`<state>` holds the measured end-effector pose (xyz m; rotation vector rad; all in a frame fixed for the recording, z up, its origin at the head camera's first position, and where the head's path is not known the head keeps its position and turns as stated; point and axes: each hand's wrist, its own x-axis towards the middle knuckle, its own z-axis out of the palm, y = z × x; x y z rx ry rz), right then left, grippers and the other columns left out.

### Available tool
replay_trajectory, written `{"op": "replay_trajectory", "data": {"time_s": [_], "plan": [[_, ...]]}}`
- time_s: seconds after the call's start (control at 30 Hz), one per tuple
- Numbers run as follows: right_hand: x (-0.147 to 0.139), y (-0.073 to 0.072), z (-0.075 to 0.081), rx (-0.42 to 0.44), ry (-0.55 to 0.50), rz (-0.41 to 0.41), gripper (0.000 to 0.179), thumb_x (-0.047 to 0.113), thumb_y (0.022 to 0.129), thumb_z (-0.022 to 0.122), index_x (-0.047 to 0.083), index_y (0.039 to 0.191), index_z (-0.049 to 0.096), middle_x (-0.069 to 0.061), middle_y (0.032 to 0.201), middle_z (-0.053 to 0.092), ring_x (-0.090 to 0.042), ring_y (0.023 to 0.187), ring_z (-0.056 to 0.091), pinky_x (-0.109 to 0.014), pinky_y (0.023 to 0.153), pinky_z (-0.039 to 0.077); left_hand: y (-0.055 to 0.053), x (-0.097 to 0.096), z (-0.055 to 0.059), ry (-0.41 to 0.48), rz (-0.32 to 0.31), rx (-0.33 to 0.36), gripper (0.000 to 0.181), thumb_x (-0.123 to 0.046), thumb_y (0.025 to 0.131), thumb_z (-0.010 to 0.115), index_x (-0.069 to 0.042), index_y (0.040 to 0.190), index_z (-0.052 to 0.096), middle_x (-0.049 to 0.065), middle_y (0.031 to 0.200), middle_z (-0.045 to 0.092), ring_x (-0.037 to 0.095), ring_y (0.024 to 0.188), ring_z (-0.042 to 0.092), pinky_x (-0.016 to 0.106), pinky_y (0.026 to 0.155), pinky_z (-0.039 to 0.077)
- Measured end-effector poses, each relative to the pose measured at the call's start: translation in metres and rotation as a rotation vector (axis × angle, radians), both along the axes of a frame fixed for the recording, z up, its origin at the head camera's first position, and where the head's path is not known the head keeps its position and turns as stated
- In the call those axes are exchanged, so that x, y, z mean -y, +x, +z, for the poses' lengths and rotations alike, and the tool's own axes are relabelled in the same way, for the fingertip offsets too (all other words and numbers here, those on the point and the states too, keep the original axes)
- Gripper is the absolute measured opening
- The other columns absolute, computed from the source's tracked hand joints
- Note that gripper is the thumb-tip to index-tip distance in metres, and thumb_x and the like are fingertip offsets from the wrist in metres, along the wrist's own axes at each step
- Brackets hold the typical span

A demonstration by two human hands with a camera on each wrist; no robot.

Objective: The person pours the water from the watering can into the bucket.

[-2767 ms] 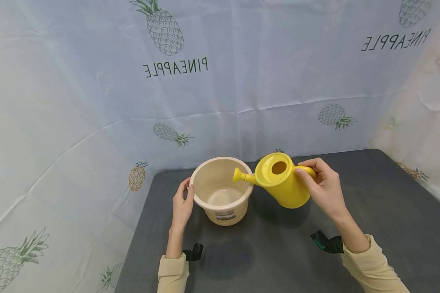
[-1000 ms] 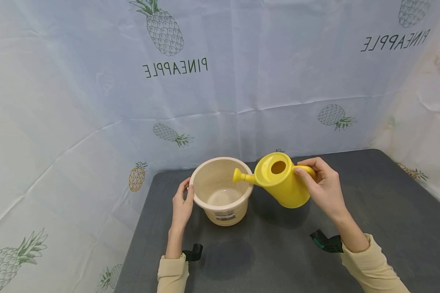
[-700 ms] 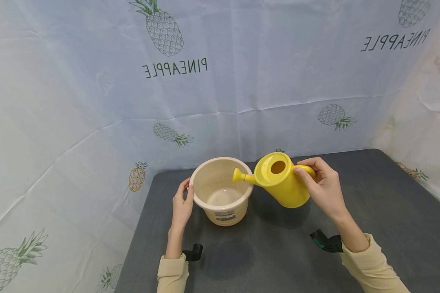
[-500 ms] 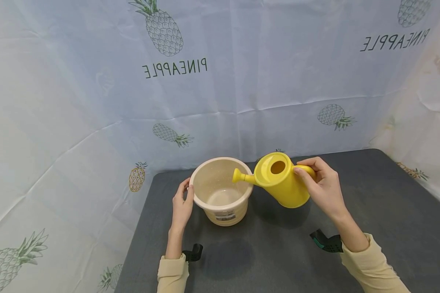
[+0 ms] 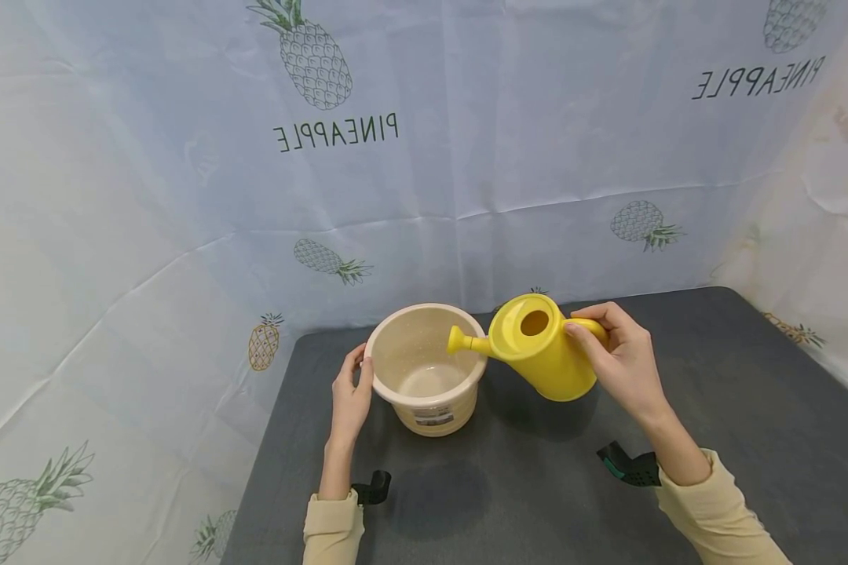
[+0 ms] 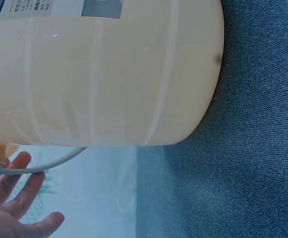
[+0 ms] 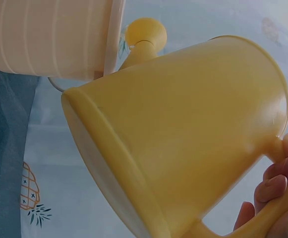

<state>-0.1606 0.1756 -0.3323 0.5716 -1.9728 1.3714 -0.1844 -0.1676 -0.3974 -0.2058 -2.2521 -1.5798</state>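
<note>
A cream plastic bucket (image 5: 434,420) stands upright on the dark table, a printed label on its front. My left hand (image 5: 351,396) touches its left rim with thumb and fingers. In the left wrist view, the relaxed, spread fingers (image 6: 27,196) lie by the bucket's thin pale handle (image 6: 59,161). My right hand (image 5: 625,361) grips the handle of a yellow watering can (image 5: 554,365), which is held off the table and tilted left. Its spout (image 5: 466,340) reaches over the bucket's right rim. No water shows coming out. In the right wrist view, fingers (image 7: 272,186) curl round the can's handle.
Under everything lies a dark grey tabletop (image 5: 537,502). A pale curtain (image 5: 509,141) printed with pineapples hangs close behind it and along both sides. Black wrist mounts (image 5: 629,465) jut inward from both forearms.
</note>
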Motion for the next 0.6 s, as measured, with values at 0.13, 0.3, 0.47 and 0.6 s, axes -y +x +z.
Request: {"op": "replay_trajectory", "data": {"time_s": [0.13, 0.3, 0.47, 0.6], "plan": [[-0.003, -0.004, -0.005, 0.010, -0.005, -0.004, 0.022, -0.019, 0.077, 0.062, -0.010, 0.097, 0.060, 0.001, 0.089, 0.061, -0.008, 0.070, 0.056, -0.012, 0.063, 0.045, 0.000, 0.000, 0.000, 0.002, -0.002, -0.002, 0.037, -0.010, 0.099, 0.044, 0.007, 0.131, 0.045, 0.026, 0.124, 0.052, 0.036, 0.118, 0.043, 0.056, 0.096, 0.031], [-0.003, -0.004, -0.005, 0.007, -0.003, -0.007, 0.023, -0.018, 0.077, 0.063, -0.009, 0.097, 0.060, 0.000, 0.089, 0.061, -0.009, 0.070, 0.056, -0.012, 0.063, 0.045, 0.000, 0.000, 0.000, 0.001, 0.000, 0.002, 0.037, -0.010, 0.099, 0.044, 0.007, 0.131, 0.046, 0.026, 0.123, 0.052, 0.036, 0.118, 0.044, 0.055, 0.096, 0.032], [-0.001, -0.002, -0.001, 0.008, 0.000, -0.005, 0.022, -0.020, 0.077, 0.062, -0.010, 0.096, 0.059, -0.001, 0.088, 0.061, -0.009, 0.070, 0.055, -0.012, 0.063, 0.045, 0.000, 0.000, 0.001, 0.002, 0.003, 0.004, 0.036, -0.010, 0.099, 0.044, 0.006, 0.131, 0.046, 0.026, 0.123, 0.052, 0.036, 0.119, 0.043, 0.056, 0.097, 0.031], [0.005, 0.006, 0.010, 0.000, 0.002, 0.001, 0.019, -0.022, 0.077, 0.060, -0.014, 0.094, 0.057, -0.004, 0.086, 0.060, -0.009, 0.068, 0.054, -0.011, 0.063, 0.044, 0.000, 0.000, 0.000, 0.001, 0.003, 0.002, 0.036, -0.010, 0.099, 0.044, 0.007, 0.131, 0.046, 0.026, 0.123, 0.052, 0.036, 0.119, 0.044, 0.055, 0.097, 0.032]]}}
